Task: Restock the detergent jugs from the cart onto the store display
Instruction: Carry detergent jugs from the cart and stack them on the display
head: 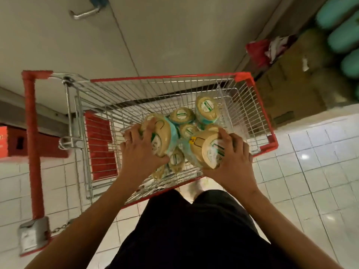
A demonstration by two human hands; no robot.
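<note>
1. A red crate [7,140] sits at the far left edge, just beyond the cart's red handle [33,144].
2. The cart [163,78] is a wire basket with a red rim, standing on a white tiled floor [310,171]. A red flap [101,146] stands at its handle end.
3. The left hand [139,152] grips the left jug [161,136] in the cart's near left part. Its fingers [149,125] are spread and curled over the tan end, with the thumb underneath.
4. Loose jugs [182,115], tan-ended with teal sides, lie heaped in the middle of the cart between and behind the two hands. One stands taller towards the far right corner.
5. The right jug [209,150] lies tilted near the cart's near edge, its round tan end facing up.
6. The right hand [233,162] holds that jug from its right side. Its fingers [223,134] are close together and curled over the top, with the thumb under the lower edge. It is not clear whether either held jug is off the pile.
7. Cardboard boxes [287,90] stand just beyond the cart's far right corner, with a red bag [258,51] beside them.
8. Blurred teal jugs [342,26] are ranked on the display at the top right.
</note>
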